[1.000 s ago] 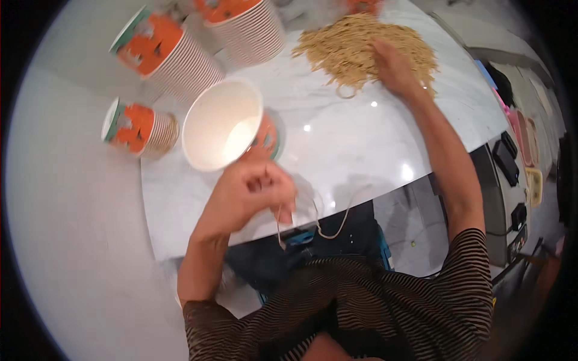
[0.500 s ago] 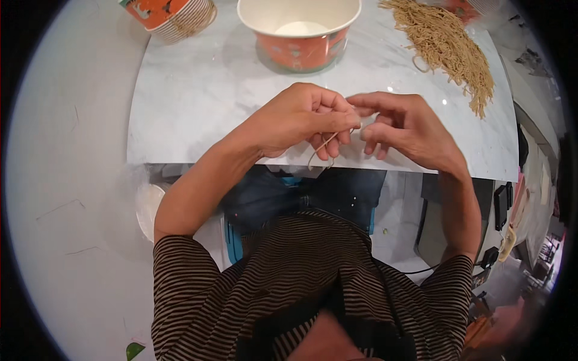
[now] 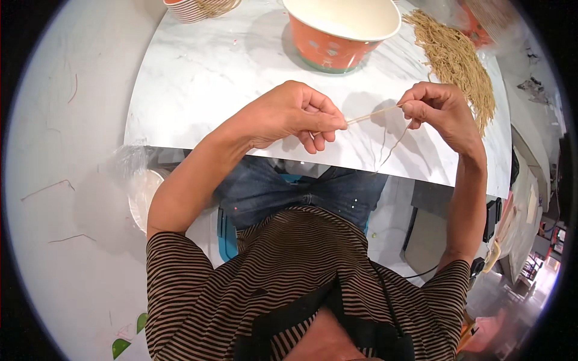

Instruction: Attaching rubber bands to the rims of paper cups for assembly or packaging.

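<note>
Nearest to me as I look on, the person's brown-and-black striped shirt (image 3: 307, 246) fills the lower middle, with blue jeans (image 3: 250, 189) beyond it, partly under the table. By the left elbow, a white tub (image 3: 139, 201) with clear plastic about its rim stands below table height, partly hidden by the arm. The white, grey-veined tabletop (image 3: 198, 90) stretches away from the lap. Past the hands stands a wide paper bowl (image 3: 334, 51), orange with a green base and white inside, upright and apart from the fingers. A heap of tan, noodle-like strands (image 3: 457, 66) lies just beyond the right hand. At the far left, cut off by the view, is a nested stack of paper cups (image 3: 198, 11).

The left hand (image 3: 301, 115) pinches a pale strand (image 3: 374, 114) between thumb and forefinger, its other fingers loosely curled beneath. The right hand (image 3: 438, 109) pinches the strand too, thumb against forefinger, so both grips are narrow.

The strand spans the gap between the hands, above the near part of the tabletop. It looks straight, its long axis running left to right and slanting slightly away from the person toward the right. A loose thin length (image 3: 395, 145) dangles below the right hand, angling back toward the table's near edge.
</note>
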Motion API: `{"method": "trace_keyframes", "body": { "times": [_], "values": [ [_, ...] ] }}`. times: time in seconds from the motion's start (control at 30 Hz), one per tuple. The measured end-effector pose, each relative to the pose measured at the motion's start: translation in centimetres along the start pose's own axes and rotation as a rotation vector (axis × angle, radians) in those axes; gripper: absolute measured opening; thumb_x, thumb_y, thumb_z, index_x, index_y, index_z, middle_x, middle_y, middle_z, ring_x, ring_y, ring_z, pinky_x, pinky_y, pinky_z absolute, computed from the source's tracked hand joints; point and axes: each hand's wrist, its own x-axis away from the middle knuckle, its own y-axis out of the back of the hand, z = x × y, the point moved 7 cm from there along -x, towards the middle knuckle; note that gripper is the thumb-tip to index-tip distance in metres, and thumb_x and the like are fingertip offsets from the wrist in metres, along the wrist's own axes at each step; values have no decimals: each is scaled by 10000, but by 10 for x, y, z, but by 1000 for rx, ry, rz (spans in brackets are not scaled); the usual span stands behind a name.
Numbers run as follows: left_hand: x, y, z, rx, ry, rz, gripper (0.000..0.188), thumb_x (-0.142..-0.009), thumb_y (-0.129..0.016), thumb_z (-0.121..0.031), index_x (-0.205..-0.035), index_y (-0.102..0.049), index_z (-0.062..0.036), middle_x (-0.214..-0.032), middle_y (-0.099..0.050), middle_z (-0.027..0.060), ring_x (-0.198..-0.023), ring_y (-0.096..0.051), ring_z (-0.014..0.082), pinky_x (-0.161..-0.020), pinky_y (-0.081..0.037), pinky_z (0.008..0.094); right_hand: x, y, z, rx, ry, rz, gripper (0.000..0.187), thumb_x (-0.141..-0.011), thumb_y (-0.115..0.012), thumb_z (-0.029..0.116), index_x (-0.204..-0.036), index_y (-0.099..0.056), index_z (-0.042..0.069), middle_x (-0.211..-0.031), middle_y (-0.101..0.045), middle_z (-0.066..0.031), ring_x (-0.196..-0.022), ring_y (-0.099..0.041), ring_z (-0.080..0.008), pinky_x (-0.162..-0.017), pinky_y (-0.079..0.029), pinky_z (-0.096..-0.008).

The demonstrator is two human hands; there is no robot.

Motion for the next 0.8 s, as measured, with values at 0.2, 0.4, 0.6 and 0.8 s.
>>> {"method": "trace_keyframes", "body": {
  "times": [0.2, 0.4, 0.6, 0.8],
  "values": [
    [0, -3, -1, -77, 19, 23, 201, -986, -711, -168, -952, -729, 29, -743, -685, 39, -616, -645, 99, -544, -536, 233, -8, 11, 32, 199, 76, 30, 136, -961, -744, 131, -978, -768, -2, -835, -713, -8, -731, -627, -64, -677, -544, -245],
    [-1, -14, -13, -146, -99, -39, 191, -999, -683, -159, -923, -709, 14, -744, -658, 20, -618, -608, 81, -519, -496, 232, -5, 56, 71, 499, 227, -126, 125, -937, -754, 128, -963, -753, 6, -843, -690, 9, -793, -608, -68, -741, -499, -262],
    [-11, -13, -12, -168, -105, -92, 213, -998, -692, -186, -935, -708, 17, -757, -658, 21, -625, -607, 77, -522, -490, 226, 14, 60, 43, 863, 247, -590, 230, -905, -749, 24, -1134, -743, 40, -1073, -755, -90, -807, -703, -222, -707, -558, -332],
    [-21, -14, -1, -209, -87, -36, 228, -1003, -689, -195, -943, -709, 24, -778, -677, 35, -641, -616, 85, -528, -492, 228, 19, -60, 27, 216, 212, -113, 491, -845, -814, 27, -1318, -683, 52, -1192, -737, -88, -819, -714, -133, -634, -555, -259]
  ]
}}
